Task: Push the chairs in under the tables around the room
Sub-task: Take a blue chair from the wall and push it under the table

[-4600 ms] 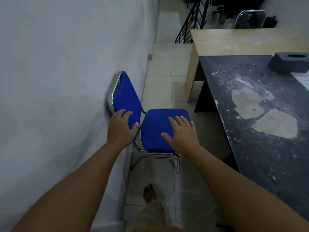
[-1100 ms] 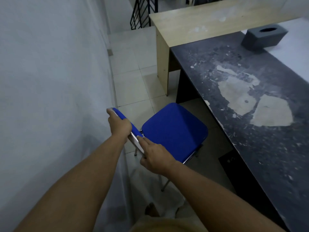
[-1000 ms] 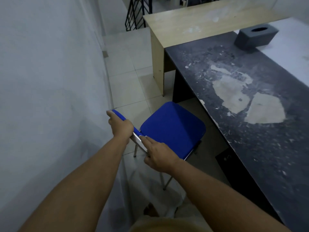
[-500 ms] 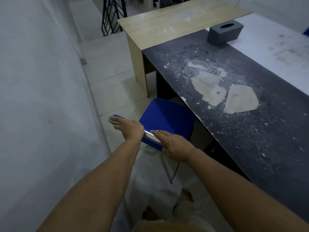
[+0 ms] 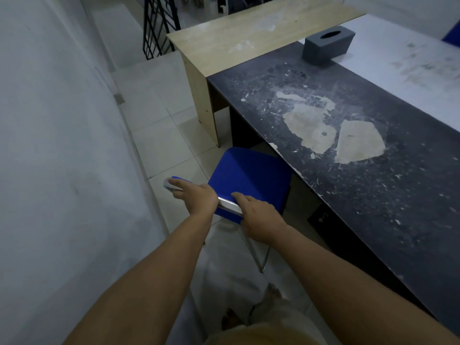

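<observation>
Starting at the left, a pale plaster wall [image 5: 57,145] runs along the tiled floor [image 5: 159,135]. Next, the left hand [image 5: 199,197] curls its fingers [image 5: 179,192] over the chrome-edged top of the backrest [image 5: 227,204], and the right hand [image 5: 258,217] grips the same rail just beside it. The blue padded chair with chrome legs [image 5: 249,175] has the far corner of its seat slipped beneath the edge of the dark, scuffed tabletop [image 5: 348,170], while most of the seat remains out in the aisle. This chair looks only partly in; pushing it further seems left. Another blue shape [image 5: 451,33] shows far right.
</observation>
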Motion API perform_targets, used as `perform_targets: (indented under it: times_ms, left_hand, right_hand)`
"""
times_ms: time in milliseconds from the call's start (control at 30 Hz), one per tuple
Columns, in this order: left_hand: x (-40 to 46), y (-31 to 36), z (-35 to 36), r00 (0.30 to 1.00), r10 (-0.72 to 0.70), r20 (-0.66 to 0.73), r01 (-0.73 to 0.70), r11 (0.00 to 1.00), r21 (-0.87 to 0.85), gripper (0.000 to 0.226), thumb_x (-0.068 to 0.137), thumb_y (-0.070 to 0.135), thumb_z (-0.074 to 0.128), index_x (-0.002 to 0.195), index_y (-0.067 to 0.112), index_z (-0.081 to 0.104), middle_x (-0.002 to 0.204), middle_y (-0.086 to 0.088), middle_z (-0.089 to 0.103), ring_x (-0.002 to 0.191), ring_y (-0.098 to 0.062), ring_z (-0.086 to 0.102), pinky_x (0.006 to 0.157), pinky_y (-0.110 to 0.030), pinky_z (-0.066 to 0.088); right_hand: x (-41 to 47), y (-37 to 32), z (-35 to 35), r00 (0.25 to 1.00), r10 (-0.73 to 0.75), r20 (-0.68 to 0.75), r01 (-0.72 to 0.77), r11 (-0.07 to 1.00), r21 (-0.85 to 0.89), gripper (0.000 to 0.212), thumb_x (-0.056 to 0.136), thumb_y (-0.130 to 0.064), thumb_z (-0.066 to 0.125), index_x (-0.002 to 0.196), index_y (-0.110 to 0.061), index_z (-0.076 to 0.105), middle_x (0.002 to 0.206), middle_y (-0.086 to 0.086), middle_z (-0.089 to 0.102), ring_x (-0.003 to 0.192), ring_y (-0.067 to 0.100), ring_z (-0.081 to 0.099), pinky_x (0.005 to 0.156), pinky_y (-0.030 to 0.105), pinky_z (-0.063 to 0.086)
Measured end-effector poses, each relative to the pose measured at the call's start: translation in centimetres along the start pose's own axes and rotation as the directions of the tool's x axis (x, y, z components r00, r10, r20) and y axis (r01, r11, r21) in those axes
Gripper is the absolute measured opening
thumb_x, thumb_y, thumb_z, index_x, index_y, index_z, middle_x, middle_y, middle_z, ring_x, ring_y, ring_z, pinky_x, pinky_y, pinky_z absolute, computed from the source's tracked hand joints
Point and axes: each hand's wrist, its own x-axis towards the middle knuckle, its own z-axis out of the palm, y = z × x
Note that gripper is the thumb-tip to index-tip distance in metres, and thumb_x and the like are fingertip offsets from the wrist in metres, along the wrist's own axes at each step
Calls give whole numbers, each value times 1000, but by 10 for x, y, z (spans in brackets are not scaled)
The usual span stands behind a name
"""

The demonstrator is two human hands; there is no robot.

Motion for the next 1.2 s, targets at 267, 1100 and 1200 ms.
perform_targets:
  times_ms: [267,1100,1200]
  left_hand:
    - [22,-3,-11,990,-127,67,141,948,-286,102,87,5,64,151,28,-13,106,-7,51,82,-19,62,54,-25,50]
    - [73,50,38,973,9,232,46,971,-235,82,86,1,63,141,29,9,108,-12,52,81,-16,60,49,-19,47]
    - [77,57,48,970,17,244,41,972,-231,84,86,1,62,142,30,8,103,-9,51,80,-15,60,51,-20,47]
  right_hand:
    - [2,-4,3,999,45,-29,-45,999,-6,53,93,-9,56,141,-21,36,117,6,61,96,23,61,82,41,52]
    - [49,12,-24,984,136,-116,-133,990,35,50,96,-6,49,143,-16,36,113,9,61,77,17,48,66,29,34]
    - [58,18,-25,980,161,-119,-157,987,35,51,95,-4,49,143,-17,37,111,7,62,78,20,54,64,30,33]
